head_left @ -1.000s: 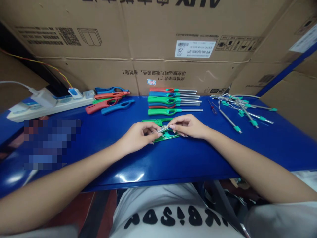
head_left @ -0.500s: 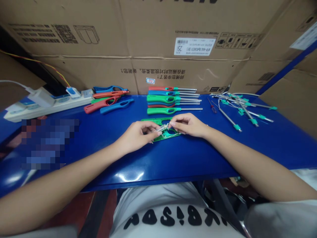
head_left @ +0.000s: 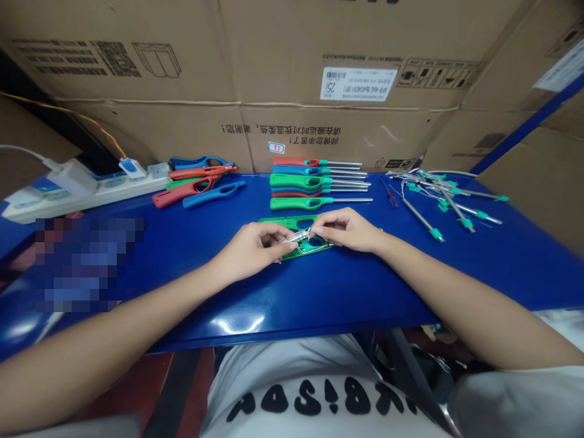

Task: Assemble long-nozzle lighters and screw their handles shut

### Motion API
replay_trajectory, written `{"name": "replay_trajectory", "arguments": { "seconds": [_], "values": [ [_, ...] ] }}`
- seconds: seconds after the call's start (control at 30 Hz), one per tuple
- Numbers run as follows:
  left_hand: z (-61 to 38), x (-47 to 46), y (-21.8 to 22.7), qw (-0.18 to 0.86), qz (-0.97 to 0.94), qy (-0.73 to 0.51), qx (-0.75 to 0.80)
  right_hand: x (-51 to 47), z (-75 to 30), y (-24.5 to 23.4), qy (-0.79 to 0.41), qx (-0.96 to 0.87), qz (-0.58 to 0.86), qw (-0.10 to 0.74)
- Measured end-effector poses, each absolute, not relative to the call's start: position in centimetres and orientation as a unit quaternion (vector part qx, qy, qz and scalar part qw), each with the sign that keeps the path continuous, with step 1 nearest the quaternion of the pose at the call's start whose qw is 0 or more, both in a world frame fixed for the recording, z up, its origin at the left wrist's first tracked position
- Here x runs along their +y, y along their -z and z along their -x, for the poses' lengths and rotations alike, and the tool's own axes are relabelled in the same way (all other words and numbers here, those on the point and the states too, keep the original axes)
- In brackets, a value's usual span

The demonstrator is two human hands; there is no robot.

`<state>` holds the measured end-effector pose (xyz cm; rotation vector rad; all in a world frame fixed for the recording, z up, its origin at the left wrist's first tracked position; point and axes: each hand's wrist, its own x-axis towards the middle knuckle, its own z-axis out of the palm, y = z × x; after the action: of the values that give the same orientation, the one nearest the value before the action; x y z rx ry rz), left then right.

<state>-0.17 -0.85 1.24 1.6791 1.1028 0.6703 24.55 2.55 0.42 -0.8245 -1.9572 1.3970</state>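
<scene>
"Clutter around the hands first: what lies there?"

"Just beyond them, a row of lighters [head_left: 301,203] with metal barrels, red, blue and green, packed side by side. Off to the left, a loose pile of coloured handles [head_left: 214,194], some overlapping."

"And farther left?"

"A white power strip [head_left: 107,194], with a white adapter [head_left: 75,177] and a plug [head_left: 133,169] on yellow and red wires. Nearer the person is a pixelated patch; I can't say what it covers."

"To the right?"

"A small screwdriver [head_left: 393,199], then a tangled heap of metal tubes [head_left: 437,235] with teal ends and white wires."

"Anything blocking the view?"

"Both hands partly cover the green casing [head_left: 283,221], which lies on the table in front of the person, the nearest lighter just behind it."

"What do the hands have?"

"The left hand [head_left: 255,250] pinches a clear cylinder [head_left: 298,236] above the casing. The right hand [head_left: 349,231] has its fingertips at the cylinder's other end, by a white wire; whether they clasp it, I can't tell."

"The surface and the room?"

"A glossy blue table [head_left: 328,292], light glinting near its front edge. Brown cardboard [head_left: 274,73] with upside-down print walls the back; reddish floor [head_left: 148,389] shows below."
</scene>
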Motion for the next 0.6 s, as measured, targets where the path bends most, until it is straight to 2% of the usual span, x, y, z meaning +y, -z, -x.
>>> {"name": "replay_trajectory", "arguments": {
  "seconds": [0.6],
  "values": [
    [0.20,-1.00,-0.67,0.445,-0.713,-0.269,0.471,2.55,-24.35,0.35,-0.483,-0.763,0.304,0.305]
  ]
}}
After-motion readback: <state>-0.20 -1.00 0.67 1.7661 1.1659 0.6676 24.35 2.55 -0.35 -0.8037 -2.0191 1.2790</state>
